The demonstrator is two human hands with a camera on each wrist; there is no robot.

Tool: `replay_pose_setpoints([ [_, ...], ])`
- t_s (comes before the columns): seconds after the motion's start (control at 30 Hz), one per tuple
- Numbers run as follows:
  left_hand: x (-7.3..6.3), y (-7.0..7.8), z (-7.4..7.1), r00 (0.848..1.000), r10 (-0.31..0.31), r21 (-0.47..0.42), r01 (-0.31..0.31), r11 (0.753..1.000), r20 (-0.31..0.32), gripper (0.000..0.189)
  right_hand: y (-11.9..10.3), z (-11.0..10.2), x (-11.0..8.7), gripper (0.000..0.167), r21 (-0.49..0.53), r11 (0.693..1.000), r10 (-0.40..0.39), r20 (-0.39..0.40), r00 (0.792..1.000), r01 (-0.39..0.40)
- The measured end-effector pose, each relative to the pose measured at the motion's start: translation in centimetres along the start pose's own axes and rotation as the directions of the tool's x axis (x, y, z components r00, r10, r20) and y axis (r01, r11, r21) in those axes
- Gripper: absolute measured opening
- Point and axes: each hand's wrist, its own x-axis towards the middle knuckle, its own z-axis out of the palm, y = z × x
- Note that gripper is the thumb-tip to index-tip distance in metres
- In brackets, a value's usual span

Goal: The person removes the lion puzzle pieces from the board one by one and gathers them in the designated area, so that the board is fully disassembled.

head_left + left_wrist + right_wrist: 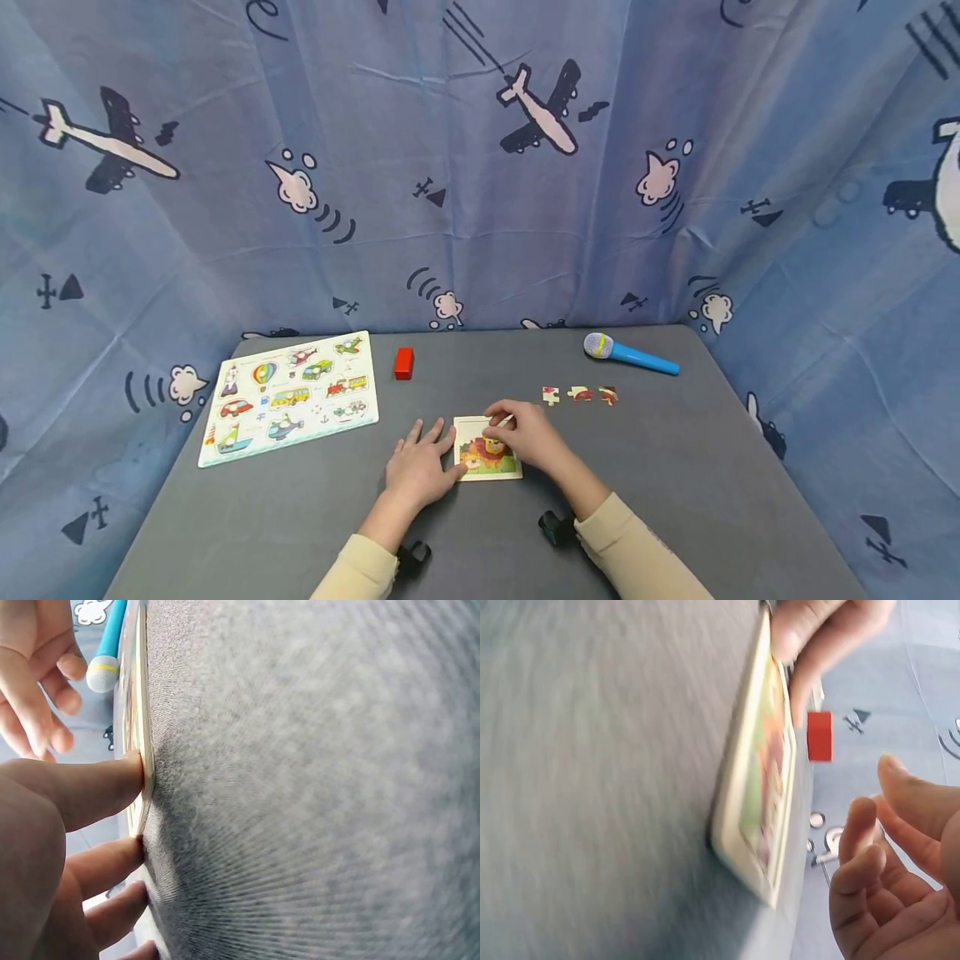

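While touching with left hand (417, 473): puzzle board (491, 477), at tips of splayed fingers
Right hand (528, 435): loosely curled, apparently empty, above board
Loose pieces (581, 393): rowed sideways, rightward of these nearer fingers

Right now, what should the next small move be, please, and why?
I would probably move the right hand to the leftmost loose piece: it seems nearest, that hand appears empty, and the left hand touches the puzzle.

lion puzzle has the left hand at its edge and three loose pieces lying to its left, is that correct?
No, the head view shows the three loose pieces right of the lion puzzle; the left hand is indeed at its edge.
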Motion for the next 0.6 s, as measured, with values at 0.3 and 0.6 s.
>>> replay_pose_setpoints([
  [0.3,0.1,-0.1,-0.2,1.000,-0.002,-0.020,0.002,1.000,0.013,0.068,-0.6,3.1,0.8,0.022,-0.097,0.995,-0.013,0.051,0.999,0.018],
  [0.6,0.0,-0.2,0.0,1.000,0.000,-0.023,0.001,1.000,0.014,0.068,-0.7,4.4,1.0,0.028,-0.234,0.967,-0.092,0.063,0.994,0.104],
])
